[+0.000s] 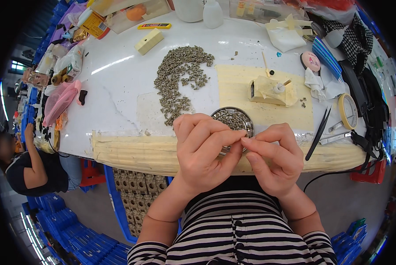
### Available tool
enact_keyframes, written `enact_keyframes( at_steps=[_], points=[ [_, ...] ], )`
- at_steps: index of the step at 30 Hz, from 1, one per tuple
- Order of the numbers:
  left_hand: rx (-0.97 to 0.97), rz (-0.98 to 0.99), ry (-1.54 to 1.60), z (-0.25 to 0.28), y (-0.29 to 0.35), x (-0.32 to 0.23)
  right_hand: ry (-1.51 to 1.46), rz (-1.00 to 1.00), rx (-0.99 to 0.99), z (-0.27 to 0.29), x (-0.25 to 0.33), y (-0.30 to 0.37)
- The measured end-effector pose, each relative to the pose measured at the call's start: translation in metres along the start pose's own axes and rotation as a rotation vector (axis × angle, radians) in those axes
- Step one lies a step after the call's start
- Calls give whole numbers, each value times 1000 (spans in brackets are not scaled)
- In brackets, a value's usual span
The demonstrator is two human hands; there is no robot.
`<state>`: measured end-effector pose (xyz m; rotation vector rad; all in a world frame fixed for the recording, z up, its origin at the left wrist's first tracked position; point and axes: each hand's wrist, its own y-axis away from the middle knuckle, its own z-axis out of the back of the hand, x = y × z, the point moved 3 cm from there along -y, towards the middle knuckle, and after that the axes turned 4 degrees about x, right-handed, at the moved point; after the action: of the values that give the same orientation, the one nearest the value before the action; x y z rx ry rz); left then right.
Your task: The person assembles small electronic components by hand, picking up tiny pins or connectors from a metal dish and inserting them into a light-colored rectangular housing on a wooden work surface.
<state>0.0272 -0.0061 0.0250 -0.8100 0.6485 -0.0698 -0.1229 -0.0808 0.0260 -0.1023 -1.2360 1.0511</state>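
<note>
My left hand (pixel 206 148) and my right hand (pixel 275 157) meet fingertip to fingertip over the near edge of a round metal dish (pixel 252 125). Each hand is closed in a pinch; whatever sits between the fingertips is too small to make out. Inside the dish lie many small grey-brown parts (pixel 233 118), partly covered by my fingers. Beyond my left hand spreads a large curved heap of similar small parts (pixel 167 73) on the white table. A yellowish taped block (pixel 268 90) with a small white nozzle-like piece on top stands beyond my right hand.
Black tweezers (pixel 318 134) and a tape roll (pixel 348 111) lie at right. A cream block (pixel 149 42) and a yellow box (pixel 154 26) lie at the back. Padded tape (pixel 131 150) covers the front edge. Below stands a blue crate (pixel 118 207) of metal parts. A person (pixel 38 172) sits at left.
</note>
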Motion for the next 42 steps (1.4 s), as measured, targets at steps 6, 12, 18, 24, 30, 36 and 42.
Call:
enact_keyframes(
  at_steps=[6, 12, 18, 24, 30, 36, 42],
  points=[
    [-12, 5, 14, 1, 1, -2, -42, -154, -43, -3, -6, 4],
    [1, -26, 27, -1, 0, -3, -33, -173, -4, -3, -5, 1],
    [6, -19, -3, -2, 1, -2, -65, -190, -96, -2, -6, 2],
    [9, -10, -29, -4, 1, -1, 24, -52, -85, -4, -1, 2],
    [-12, -2, -20, -2, 1, 0, 41, -91, -101, -5, -1, 0],
    [-15, -23, -11, -2, 2, -2, -15, -146, -95, -6, -3, 0],
    [12, -50, -4, 1, -1, -6, -31, -192, -86, -7, -2, 0]
  ],
)
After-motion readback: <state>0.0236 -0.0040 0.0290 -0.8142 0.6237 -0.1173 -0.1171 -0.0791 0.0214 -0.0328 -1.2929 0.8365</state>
